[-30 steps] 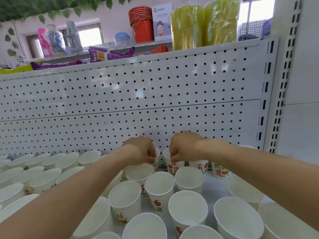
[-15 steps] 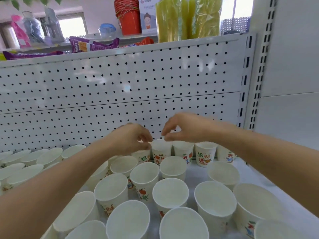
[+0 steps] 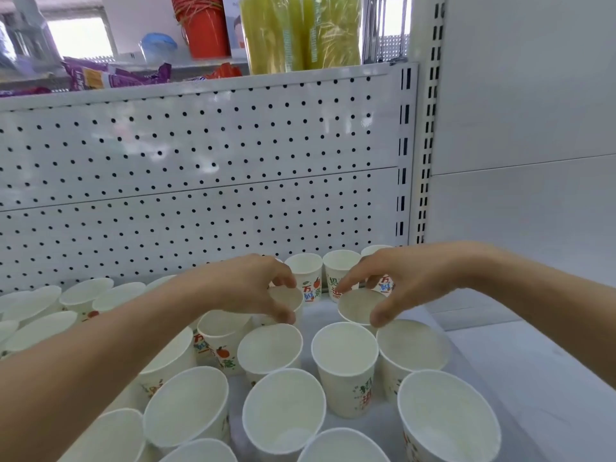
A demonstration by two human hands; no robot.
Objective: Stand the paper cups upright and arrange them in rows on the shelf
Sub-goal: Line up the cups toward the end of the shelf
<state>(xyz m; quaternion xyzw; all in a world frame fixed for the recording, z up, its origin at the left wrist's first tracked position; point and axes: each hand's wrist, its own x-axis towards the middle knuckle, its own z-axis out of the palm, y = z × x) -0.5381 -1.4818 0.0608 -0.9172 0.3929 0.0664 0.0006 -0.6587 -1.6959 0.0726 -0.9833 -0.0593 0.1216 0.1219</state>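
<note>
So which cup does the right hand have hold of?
The cup just before the back row; the right hand spans its rim with thumb and fingers.

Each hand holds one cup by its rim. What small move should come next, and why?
Probably bring both cups together, just in front of the back row. The left hand pinches the left cup and the right hand the right cup by the rim, with bare shelf between them.

The left hand (image 3: 253, 288) hides part of one cup (image 3: 289, 299), the bottom edge cuts the front cups (image 3: 343, 446), and the goods (image 3: 116, 76) on top are blurred.
</note>
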